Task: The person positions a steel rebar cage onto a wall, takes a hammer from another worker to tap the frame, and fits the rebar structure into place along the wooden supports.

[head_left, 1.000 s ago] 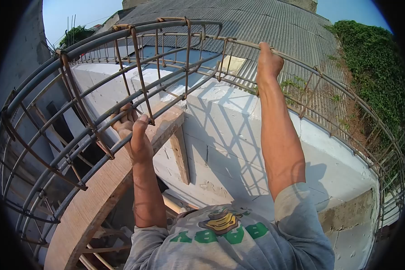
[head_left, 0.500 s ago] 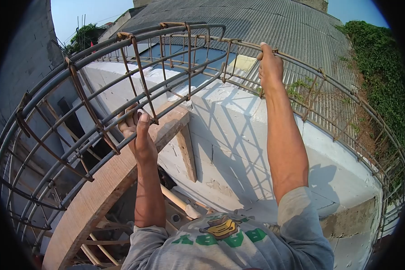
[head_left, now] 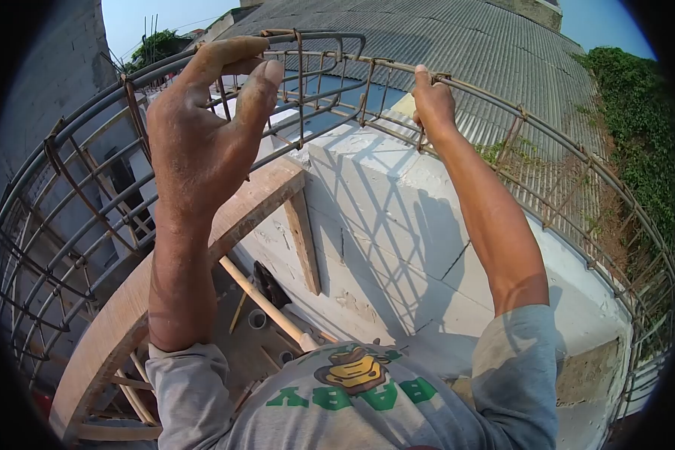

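Head view: curved rebar cage (head_left: pixel 521 112) arches beyond both hands, above block wall (head_left: pixel 367 225). Right hand (head_left: pixel 435 106) grasps top bar (head_left: pixel 487 95); left hand (head_left: pixel 195 142) half-curled, thumb apart, contact unclear. Cage likely heavy, stiff, rough, slightly springy lengthwise; best held along top bar beside stirrups (head_left: pixel 301 90), hands apart.

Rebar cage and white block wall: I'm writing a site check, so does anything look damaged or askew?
The white block wall has a rough, pitted patch low on its face, near the short wooden prop, perhaps chipped. The rebar cage shows rusty brown ties; its bend may be partly lens distortion.
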`<action>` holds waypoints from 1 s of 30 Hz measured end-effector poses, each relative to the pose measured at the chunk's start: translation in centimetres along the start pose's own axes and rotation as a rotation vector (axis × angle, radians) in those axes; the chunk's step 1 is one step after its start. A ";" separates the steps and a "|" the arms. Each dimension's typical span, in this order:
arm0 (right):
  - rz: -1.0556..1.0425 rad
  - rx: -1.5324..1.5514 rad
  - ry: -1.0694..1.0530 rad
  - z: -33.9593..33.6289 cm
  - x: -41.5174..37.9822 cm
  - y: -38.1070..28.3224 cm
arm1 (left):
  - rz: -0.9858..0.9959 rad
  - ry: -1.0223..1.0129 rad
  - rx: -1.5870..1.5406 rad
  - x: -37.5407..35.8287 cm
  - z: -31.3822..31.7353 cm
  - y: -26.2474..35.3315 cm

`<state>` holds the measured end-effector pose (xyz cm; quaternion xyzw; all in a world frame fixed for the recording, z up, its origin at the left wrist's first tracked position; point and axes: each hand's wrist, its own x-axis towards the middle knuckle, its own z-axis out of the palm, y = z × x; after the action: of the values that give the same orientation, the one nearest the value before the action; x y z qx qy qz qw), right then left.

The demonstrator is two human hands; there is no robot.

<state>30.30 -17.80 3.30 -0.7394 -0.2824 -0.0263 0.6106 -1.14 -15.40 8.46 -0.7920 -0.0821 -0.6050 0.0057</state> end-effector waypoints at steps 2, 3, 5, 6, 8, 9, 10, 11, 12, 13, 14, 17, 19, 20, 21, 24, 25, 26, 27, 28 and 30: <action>0.014 0.040 -0.104 -1.1 -1.0 -0.9 | 0.204 -0.026 0.299 4.4 1.5 -1.5; 0.004 0.051 -0.124 -1.3 -0.9 -0.8 | 0.047 -0.174 0.346 6.6 1.7 -1.3; -0.013 0.066 -0.165 -1.4 -0.5 -0.1 | -0.268 -0.160 0.436 8.7 2.6 -0.3; -0.073 0.021 -0.212 -1.8 -0.7 0.0 | -0.139 -0.134 0.459 8.3 2.7 -1.2; -0.070 -0.009 -0.245 -1.9 -0.9 0.1 | 0.119 -0.089 0.503 6.3 3.5 -4.1; -0.073 -0.015 -0.254 -1.9 -0.9 -0.2 | 0.072 -0.072 0.395 4.4 3.8 -3.4; -0.079 -0.031 -0.241 -2.0 -1.0 -0.4 | 0.109 -0.034 0.256 1.8 4.4 -1.7; -0.078 -0.052 -0.232 -2.1 -1.4 -0.5 | 0.091 -0.056 0.048 -0.9 5.2 -0.6; -0.080 -0.074 -0.221 -2.1 -1.7 -0.4 | 0.017 -0.126 -0.088 -3.9 6.2 0.3; -0.118 -0.081 -0.200 -2.0 -1.5 -0.4 | -0.033 -0.214 -0.204 -6.3 7.2 0.6; -0.152 -0.095 -0.183 -1.9 -1.5 -0.1 | -0.057 -0.259 -0.246 -8.1 8.3 0.0; -0.309 -0.381 -0.116 -2.4 -2.0 1.1 | -0.574 -0.182 -0.392 -13.0 10.1 -3.3; -0.454 -0.629 -0.030 -2.7 -2.5 0.1 | -0.844 0.008 -0.604 -14.0 9.8 -5.4; -0.436 -0.761 -0.110 -3.4 -3.7 -1.0 | -0.856 0.030 -0.590 -14.3 9.3 -6.7; -0.410 -0.892 -0.192 -4.8 -5.9 -3.6 | -0.869 0.046 -0.576 -14.5 8.9 -7.6; -0.692 -0.780 -0.199 -4.2 -6.7 -4.5 | -0.954 0.199 -0.516 -15.0 8.4 -8.3; -0.843 -0.653 -0.154 -3.7 -6.1 -4.5 | -1.006 0.278 -0.545 -15.5 8.3 -9.0; -0.947 -0.565 -0.222 -2.3 -5.3 -5.1 | -0.998 0.365 -0.661 -15.5 8.0 -9.7; -0.995 -0.492 -0.231 0.0 -4.2 -5.0 | -0.989 0.456 -0.779 -15.7 7.4 -10.5; -1.048 -0.418 -0.240 2.4 -3.2 -5.2 | -0.974 0.552 -0.897 -15.8 6.8 -11.4; -0.855 -0.421 -0.487 6.2 -2.0 -7.8 | -0.994 0.715 -1.098 -15.9 5.6 -12.4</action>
<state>23.20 -12.18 7.90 -0.6495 -0.6805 -0.1566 0.3009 -1.55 -4.48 -9.38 -0.3126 -0.1089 -0.7066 -0.6254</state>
